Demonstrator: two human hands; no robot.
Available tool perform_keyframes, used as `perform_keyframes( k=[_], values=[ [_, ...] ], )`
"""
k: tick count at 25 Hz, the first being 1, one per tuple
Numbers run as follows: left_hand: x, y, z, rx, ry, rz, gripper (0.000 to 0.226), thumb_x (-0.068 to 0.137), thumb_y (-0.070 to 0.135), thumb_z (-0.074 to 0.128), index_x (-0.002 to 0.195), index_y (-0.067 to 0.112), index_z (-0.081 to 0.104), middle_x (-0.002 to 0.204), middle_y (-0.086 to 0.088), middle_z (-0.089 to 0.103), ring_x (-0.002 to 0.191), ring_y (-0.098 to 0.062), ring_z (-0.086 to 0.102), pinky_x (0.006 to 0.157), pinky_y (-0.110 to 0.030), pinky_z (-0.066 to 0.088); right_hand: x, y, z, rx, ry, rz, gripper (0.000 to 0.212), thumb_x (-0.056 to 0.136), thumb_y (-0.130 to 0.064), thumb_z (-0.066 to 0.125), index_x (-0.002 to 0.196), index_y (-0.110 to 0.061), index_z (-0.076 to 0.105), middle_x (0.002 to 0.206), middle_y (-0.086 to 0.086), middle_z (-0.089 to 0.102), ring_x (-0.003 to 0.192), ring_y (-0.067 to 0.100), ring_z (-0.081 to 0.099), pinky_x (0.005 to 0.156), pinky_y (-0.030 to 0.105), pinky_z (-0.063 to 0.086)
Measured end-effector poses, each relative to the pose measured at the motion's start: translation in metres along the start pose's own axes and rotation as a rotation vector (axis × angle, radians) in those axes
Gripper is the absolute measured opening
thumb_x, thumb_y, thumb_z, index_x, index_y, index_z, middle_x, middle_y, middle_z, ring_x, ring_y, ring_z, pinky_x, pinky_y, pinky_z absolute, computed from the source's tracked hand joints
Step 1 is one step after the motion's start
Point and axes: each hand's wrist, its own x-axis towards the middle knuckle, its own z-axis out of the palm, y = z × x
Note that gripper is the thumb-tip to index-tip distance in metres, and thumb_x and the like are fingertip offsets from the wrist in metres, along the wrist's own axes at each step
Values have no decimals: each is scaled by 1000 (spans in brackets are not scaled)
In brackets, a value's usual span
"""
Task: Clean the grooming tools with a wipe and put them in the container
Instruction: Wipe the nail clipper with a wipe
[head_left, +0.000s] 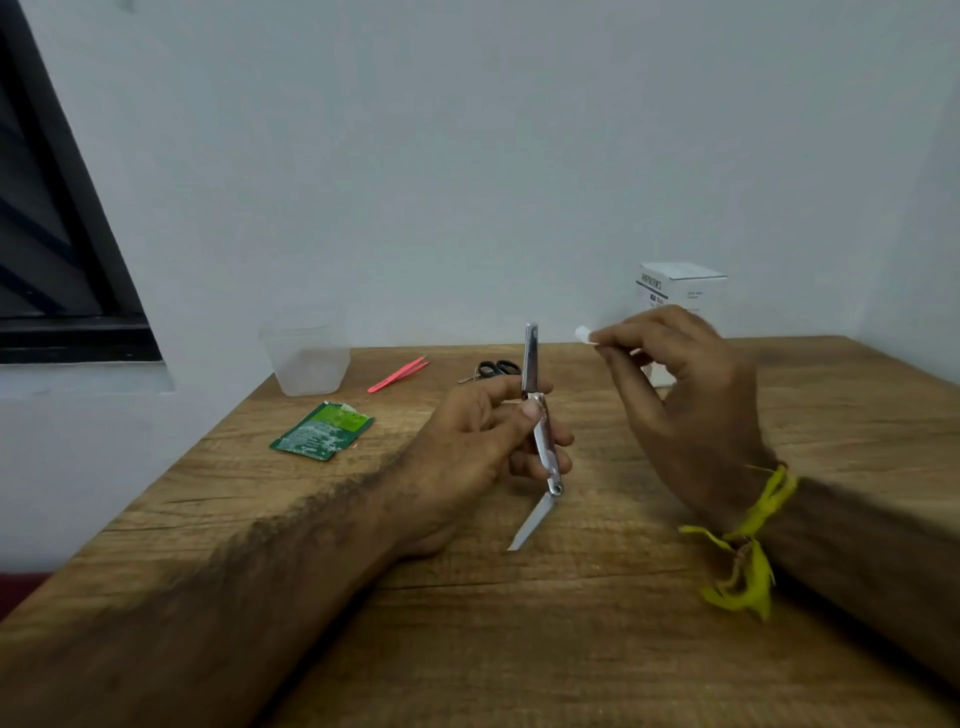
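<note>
Nail clipper: slim silver metal, near upright above wooden table, lever raised at 12 o'clock, thin file blade swung out toward 7 o'clock. Left hand grips its middle, thumb and fingers curled round. Right hand, at 2 o'clock from clipper, pinches small folded white wipe at fingertips, apart from clipper. Clear plastic container at 10 o'clock, contents cannot tell. Pink tweezers and black-handled scissors lie between container and hands. Torn green sachet just in front of container.

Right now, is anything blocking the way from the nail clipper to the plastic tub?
Nothing visible does. The nail clipper is up in the left hand, and the table stretch toward the tub looks bare; the green packet lies nearer, beside it.
</note>
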Motion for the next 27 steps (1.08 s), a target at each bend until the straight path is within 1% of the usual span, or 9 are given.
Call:
perform_keyframes(
  k=[3,8,11,13,16,18,21,24,27],
  values=[
    [2,0,-4,-80,43,8,25,106,16,46,123,5,60,94,-17,74,78,-25,73,62,-22,57,-7,-15,6,10,-77,-55,12,88,-1,68,99,-3,73,90,4,67,85,14,63,75,30,52],
    [1,-1,-7,-219,0,-2,25,96,17,60,116,2,64,103,-20,75,81,-29,76,64,-20,59,-13,-20,9,10,-177,-91,14,87,-1,69,101,-4,73,95,4,68,90,18,65,74,36,53],
    [1,-1,-7,-203,-21,21,27,86,20,69,108,5,67,98,-13,77,77,-27,76,63,-20,58,-12,-21,13,47,-206,-103,16,88,1,68,102,-4,72,98,3,70,91,18,66,74,40,55],
    [1,-3,-6,-202,-8,34,25,86,19,69,106,4,67,95,-13,77,77,-27,76,64,-21,59,-12,-19,13,69,-236,-103,16,89,1,66,102,-4,72,98,3,70,90,18,66,73,42,54],
    [2,-3,-6,-221,24,38,27,85,19,69,107,4,65,93,-13,77,79,-28,76,65,-22,59,-13,-16,9,67,-222,-99,16,89,0,66,103,-5,72,99,3,70,91,19,66,74,42,53],
    [3,-3,-7,-267,79,31,33,82,20,70,109,2,64,92,-13,77,76,-24,76,64,-22,59,-14,-17,10,71,-218,-108,14,90,-3,66,102,-5,72,98,4,70,92,21,66,75,43,53],
    [4,-3,-8,-275,118,20,32,79,21,72,104,2,66,87,-9,76,68,-15,71,63,-21,59,-14,-20,12,48,-242,-130,13,90,-5,67,101,-6,73,96,5,70,91,22,65,77,45,51],
    [4,-2,-7,-276,130,14,30,79,19,70,104,2,66,90,-9,76,70,-15,70,64,-21,59,-13,-21,10,55,-244,-111,13,89,-4,67,101,-6,73,97,5,70,92,24,65,77,47,51],
    [5,0,-4,-302,176,14,29,79,17,69,104,1,68,94,-6,75,77,-13,74,64,-20,59,-15,-20,9,68,-297,-134,12,90,-6,66,99,-6,73,96,5,70,91,24,64,76,45,50]
  ],
)
